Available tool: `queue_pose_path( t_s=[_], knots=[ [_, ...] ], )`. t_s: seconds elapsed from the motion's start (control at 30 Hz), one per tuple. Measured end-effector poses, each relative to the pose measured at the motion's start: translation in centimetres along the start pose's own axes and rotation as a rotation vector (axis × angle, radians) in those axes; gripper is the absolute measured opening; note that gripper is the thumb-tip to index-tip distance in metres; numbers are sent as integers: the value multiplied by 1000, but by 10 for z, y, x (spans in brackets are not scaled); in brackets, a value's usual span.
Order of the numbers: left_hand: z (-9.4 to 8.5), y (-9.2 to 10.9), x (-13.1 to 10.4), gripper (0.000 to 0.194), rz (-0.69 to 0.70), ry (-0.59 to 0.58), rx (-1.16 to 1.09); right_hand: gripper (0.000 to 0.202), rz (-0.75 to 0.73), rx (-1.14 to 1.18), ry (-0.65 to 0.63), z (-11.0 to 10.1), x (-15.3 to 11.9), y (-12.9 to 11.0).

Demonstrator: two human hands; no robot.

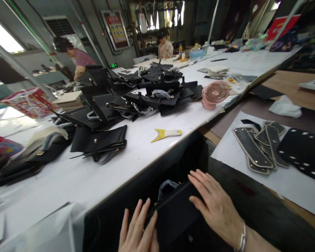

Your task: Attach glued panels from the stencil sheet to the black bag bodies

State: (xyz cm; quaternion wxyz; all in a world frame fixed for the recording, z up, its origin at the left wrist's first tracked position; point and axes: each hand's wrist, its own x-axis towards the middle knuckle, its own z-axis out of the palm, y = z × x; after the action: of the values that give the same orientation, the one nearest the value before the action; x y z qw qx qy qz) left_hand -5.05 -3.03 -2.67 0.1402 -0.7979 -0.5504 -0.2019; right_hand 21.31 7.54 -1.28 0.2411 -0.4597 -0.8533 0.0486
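Black bag (180, 208) is down on the person's side of the white table (144, 159), below its near edge, pretty much sandwiched between the two hands. What matters most here is how it's angled: the long top edge runs on a slant, from the left hand (139, 227) up and away to the right hand (215, 206), roughly in line with the table edge. So from the left hand the bag goes off to the right and a bit forward, and from the right hand it goes back left and toward the body. Neither hand wins on nearness imo, since both look to be right at it, though the right one lies further over the bag. That right hand is flat, fingers straight out by the far end of the top edge, thumb spread away from them, not clenched. Left hand's fingers are spread and loose at the other end, index by the edge; I can't see them curled round anything, and can't tell what's underneath. The plastic-wrapped handle (165, 188) pokes up on the table side of that edge. Lower part's black on black, so no clue where the bottom ends.
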Motion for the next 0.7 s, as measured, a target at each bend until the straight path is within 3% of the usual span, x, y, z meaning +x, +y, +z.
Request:
queue_pose_path(
  t_s=[0.13, 0.37, 0.47, 0.57, 0.7],
  knots=[
    [10, 24, 20, 51, -46, -138, 124, 60, -256, -51, -231, 13, 12, -34],
    [18, 37, 28, 48, -224, -251, 62, 60, -268, 3, -430, 25, 25, -40],
    [14, 33, 23, 49, -242, -249, 1, 63, -288, 54, -531, 14, 34, -28],
    [5, 23, 7, 55, -292, -249, -93, 75, -251, 76, -611, -2, 42, -2],
    [-5, 15, -13, 48, -672, -341, -436, 78, 3, 148, -698, -12, 39, 39]
  ],
)
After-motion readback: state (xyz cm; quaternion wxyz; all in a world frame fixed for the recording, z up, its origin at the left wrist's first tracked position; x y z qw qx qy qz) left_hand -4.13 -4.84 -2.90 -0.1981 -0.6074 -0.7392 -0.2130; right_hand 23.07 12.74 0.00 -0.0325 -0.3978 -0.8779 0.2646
